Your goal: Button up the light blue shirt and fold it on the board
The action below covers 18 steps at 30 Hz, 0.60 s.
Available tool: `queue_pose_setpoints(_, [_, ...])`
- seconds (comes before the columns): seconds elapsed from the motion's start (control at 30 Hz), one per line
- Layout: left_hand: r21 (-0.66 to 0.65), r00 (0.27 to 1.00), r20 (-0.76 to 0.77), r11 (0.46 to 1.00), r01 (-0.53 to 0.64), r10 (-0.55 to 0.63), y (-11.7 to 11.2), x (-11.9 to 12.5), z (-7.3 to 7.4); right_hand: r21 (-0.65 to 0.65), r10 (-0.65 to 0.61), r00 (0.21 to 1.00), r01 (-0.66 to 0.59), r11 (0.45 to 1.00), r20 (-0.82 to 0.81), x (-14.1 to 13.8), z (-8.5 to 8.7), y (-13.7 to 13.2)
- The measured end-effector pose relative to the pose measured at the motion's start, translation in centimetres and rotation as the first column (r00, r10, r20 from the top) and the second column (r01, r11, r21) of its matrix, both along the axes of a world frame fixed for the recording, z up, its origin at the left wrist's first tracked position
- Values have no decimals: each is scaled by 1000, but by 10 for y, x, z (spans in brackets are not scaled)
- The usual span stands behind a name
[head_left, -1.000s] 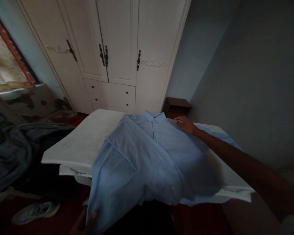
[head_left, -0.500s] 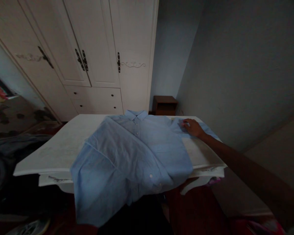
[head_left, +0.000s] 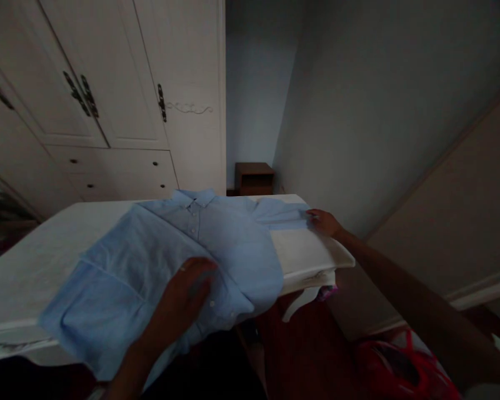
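A light blue button-up shirt [head_left: 158,250] lies face up on a white table [head_left: 304,258], its hem hanging over the near edge. My left hand [head_left: 183,300] rests flat on the shirt's lower front, fingers stretched out. My right hand [head_left: 325,222] reaches to the table's far right side and presses on the end of the shirt's sleeve [head_left: 283,214]; its fingers lie on the cloth, and whether they grip it is unclear.
A white wardrobe with dark handles [head_left: 120,100] stands behind the table. A small brown nightstand [head_left: 254,176] sits in the corner. A grey wall runs along the right. Red fabric [head_left: 400,366] lies on the floor at lower right.
The view swung to the right. My left hand came up from below the hem and now lies on the shirt's front. My right hand slid outward along the sleeve to its end.
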<state>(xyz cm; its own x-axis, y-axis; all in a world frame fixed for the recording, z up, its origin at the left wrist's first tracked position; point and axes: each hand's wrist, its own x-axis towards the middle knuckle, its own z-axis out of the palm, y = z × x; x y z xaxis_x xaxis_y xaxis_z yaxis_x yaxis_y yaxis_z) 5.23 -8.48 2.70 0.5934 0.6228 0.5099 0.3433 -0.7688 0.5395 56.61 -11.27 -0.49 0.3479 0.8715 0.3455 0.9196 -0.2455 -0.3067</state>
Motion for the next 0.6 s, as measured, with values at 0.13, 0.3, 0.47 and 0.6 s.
queue_pose_setpoints(0.13, [61, 988, -157, 998, 25, -15, 58, 56, 17, -49, -113, 994, 113, 992, -7, 15, -4, -14])
queue_pose_setpoints(0.3, [163, 867, -487, 986, -30, 107, 101, 92, -8, -81, -136, 990, 133, 988, -26, 26, -3, -22])
queue_pose_setpoints(0.47, [223, 802, -582, 975, -1, 134, 104, 94, -35, -88, -104, 994, 102, 991, -23, 16, -1, -24])
queue_pose_setpoints(0.6, [223, 817, -562, 975, -2, 130, 103, 92, -37, -80, -126, 992, 126, 989, 16, 6, 8, -24])
